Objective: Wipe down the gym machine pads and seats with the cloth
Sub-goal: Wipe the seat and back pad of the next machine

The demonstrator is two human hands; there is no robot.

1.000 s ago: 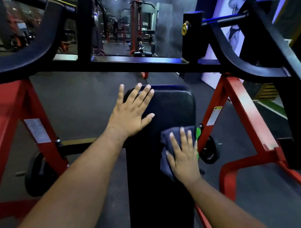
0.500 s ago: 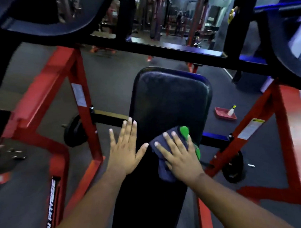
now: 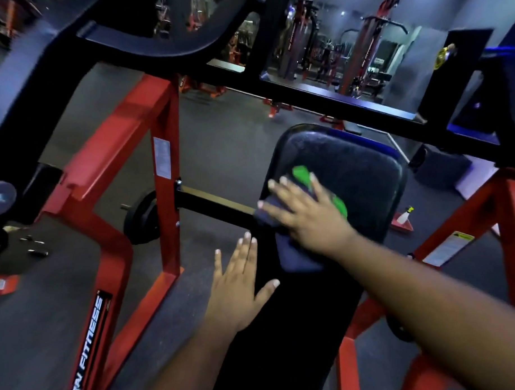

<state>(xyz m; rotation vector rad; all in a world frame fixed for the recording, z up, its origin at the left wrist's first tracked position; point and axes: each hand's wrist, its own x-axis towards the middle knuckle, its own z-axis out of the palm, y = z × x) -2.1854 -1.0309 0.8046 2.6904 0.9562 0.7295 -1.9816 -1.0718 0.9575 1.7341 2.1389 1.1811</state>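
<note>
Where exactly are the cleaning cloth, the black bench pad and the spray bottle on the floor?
cloth (image 3: 296, 256): head view, on its dark blue lower corner below the right hand.
bench pad (image 3: 363, 176): head view, on its bare upper surface.
spray bottle (image 3: 405, 214): head view, on its white body.

We see the cloth on the pad, under the right hand; the left hand lies nearer, at the pad's left edge.
</note>
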